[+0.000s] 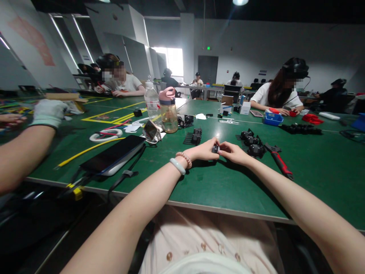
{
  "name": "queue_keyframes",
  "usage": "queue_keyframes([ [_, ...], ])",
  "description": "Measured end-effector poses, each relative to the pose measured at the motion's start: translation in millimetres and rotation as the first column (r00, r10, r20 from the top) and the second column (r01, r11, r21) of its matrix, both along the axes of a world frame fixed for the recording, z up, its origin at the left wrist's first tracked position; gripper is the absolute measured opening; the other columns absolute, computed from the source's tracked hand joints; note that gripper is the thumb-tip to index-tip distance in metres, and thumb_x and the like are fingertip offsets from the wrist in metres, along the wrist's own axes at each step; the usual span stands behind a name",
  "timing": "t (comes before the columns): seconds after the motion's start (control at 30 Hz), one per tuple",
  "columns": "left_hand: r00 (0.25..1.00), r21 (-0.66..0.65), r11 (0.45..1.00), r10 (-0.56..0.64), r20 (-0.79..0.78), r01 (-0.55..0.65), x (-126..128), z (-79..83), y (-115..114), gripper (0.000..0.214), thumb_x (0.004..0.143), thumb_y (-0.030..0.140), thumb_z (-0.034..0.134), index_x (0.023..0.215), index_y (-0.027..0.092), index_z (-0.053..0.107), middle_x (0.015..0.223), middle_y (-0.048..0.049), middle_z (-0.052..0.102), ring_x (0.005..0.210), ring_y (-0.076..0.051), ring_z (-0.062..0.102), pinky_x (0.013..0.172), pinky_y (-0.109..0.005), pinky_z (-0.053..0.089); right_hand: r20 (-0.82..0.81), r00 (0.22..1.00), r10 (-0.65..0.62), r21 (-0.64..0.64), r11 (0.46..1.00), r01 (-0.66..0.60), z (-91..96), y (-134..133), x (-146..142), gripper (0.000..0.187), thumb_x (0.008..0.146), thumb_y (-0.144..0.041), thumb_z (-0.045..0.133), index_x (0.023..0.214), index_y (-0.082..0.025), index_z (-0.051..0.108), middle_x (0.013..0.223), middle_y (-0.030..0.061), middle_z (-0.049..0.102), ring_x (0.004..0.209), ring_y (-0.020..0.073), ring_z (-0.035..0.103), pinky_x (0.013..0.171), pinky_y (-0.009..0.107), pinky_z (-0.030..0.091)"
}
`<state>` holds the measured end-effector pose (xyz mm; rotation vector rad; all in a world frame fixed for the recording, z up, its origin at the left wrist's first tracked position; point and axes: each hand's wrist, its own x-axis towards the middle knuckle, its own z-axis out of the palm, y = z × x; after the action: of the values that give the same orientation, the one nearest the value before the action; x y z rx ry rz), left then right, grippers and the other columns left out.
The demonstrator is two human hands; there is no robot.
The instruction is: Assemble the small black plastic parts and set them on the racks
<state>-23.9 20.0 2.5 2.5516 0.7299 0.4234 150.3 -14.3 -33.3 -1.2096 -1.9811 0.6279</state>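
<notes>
Over the green table (228,190), my left hand (203,149) and my right hand (232,151) meet with fingertips pinched on a small black part (215,149). Its exact kind is too small to make out, and the fingers cover much of it. Just beyond my left hand lies a black part with thin prongs (195,136). To the right of my right hand, several similar black parts (252,142) sit in a cluster. Beside them rests an adjustable wrench (281,161) with red and black grips.
Left of my hands stand a drink bottle with a pink lid (169,114) and a clear plastic bottle (152,101). A phone on a power bank (114,154) lies near the front edge. A co-worker's gloved hand (49,112) reaches in at left. A blue bin (273,118) stands at right.
</notes>
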Motion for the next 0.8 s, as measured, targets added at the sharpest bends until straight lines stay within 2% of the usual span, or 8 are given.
queue_keyframes([
  [0.57,1.000,0.019,1.000,0.001,0.008,-0.002,-0.4,-3.6,3.1,0.043,0.061,0.028,0.050,0.100,0.016,0.035,0.087,-0.0019,0.045,0.075,-0.014,0.045,0.065,-0.025,0.039,-0.058,0.998,0.024,-0.028,0.999,-0.026,2.0,-1.0,-1.9,0.031,0.071,-0.038,0.050,0.093,-0.016,0.053,0.091,0.0044,0.060,0.081,0.0138,0.056,0.073,0.027,0.043],
  [0.8,1.000,0.012,1.000,0.000,0.004,0.000,-0.3,-1.0,1.3,0.043,0.061,0.027,0.049,0.100,0.016,0.035,0.088,-0.0017,0.045,0.076,-0.013,0.045,0.066,-0.025,0.039,-0.020,1.000,-0.005,0.002,1.000,0.005,1.1,0.0,-1.8,0.031,0.073,-0.039,0.046,0.094,-0.017,0.053,0.091,0.0038,0.060,0.082,0.0138,0.055,0.074,0.028,0.042],
])
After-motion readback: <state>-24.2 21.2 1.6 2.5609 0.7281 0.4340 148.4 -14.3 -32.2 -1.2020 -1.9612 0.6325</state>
